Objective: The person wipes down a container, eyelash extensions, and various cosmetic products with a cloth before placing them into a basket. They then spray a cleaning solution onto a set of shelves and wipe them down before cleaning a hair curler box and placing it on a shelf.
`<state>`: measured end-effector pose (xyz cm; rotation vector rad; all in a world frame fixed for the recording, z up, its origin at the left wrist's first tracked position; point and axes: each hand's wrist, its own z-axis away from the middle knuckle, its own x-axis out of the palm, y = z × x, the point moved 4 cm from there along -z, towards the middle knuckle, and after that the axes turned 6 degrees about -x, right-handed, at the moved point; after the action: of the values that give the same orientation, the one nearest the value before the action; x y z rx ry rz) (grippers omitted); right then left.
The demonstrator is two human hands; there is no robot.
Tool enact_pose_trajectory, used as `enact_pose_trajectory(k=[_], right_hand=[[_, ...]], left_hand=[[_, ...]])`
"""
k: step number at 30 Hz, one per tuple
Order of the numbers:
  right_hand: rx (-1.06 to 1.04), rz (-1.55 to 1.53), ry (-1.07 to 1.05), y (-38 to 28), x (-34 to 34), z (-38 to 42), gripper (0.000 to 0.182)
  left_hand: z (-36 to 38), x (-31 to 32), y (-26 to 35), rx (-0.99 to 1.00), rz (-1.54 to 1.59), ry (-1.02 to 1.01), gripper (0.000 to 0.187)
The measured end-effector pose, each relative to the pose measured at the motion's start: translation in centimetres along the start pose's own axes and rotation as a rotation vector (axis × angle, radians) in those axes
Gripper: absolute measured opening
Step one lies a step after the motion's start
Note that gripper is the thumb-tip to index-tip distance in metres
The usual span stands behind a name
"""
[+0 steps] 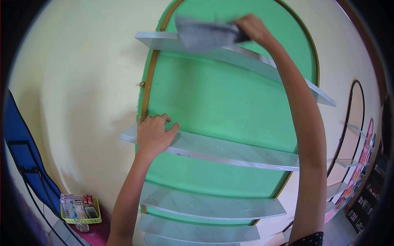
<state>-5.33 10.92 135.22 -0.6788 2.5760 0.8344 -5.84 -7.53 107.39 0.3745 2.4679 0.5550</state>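
Note:
My right hand (253, 28) is raised high and closed on one end of a grey cloth (207, 35), which is smeared by motion. The cloth hangs out to the left and overlaps the top shelf (250, 57) in this view. Lower down, my left hand (155, 133) rests at the left end of the second shelf (234, 151), fingers apart and thumb out to the right, holding nothing. Both shelves are pale grey with a marbled look and stand out from a green arched wall panel (230, 102) edged in a gold-brown strip.
More marbled shelves (213, 205) sit below. At lower left, a yellow-green basket (88, 220) of small items stands on a dark red surface, beside a blue board (26, 151) with a black frame. To the right are a smaller arched shelf unit (349, 131) and dark racks (367, 197).

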Motion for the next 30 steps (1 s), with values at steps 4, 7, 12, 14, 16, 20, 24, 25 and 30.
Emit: enact_pose_trajectory(k=[4, 7, 12, 14, 16, 20, 24, 25, 30], right_hand=[[0.41, -0.136, -0.374, -2.7, 2.4, 3.3, 0.059], [0.257, -0.374, -0.359, -3.7, 3.0, 2.7, 0.065], [0.184, -0.374, -0.425, -7.6, 5.5, -1.8, 0.068], [0.12, -0.459, -0.436, -10.4, 7.0, -4.1, 0.069], [0.066, -0.35, -0.351, -13.0, 7.6, -5.9, 0.071], [-0.057, -0.15, -0.312, -11.9, 7.2, -5.7, 0.061], [-0.047, -0.184, -0.332, -11.0, 7.1, -6.5, 0.055], [-0.011, -0.198, -0.384, -11.1, 7.5, -7.1, 0.055], [0.124, -0.171, -0.322, -14.9, 8.1, -7.0, 0.052]], left_hand=[[0.1, 0.2, -0.1, 0.013, 0.022, 0.037, 0.031], [0.2, 0.2, -0.1, 0.032, 0.032, 0.055, 0.031], [0.6, -0.1, 0.2, 0.027, 0.021, 0.086, 0.032], [0.6, 0.0, 0.1, 0.05, 0.008, 0.091, 0.033], [0.5, -0.2, 0.1, 0.02, 0.016, 0.06, 0.033], [0.5, -0.2, -0.2, 0.022, 0.019, 0.041, 0.034], [0.5, -0.3, 0.1, 0.019, 0.016, 0.007, 0.035], [0.5, -0.2, 0.1, 0.013, 0.021, -0.019, 0.036], [0.5, -0.1, 0.0, -0.006, 0.034, -0.019, 0.036]])
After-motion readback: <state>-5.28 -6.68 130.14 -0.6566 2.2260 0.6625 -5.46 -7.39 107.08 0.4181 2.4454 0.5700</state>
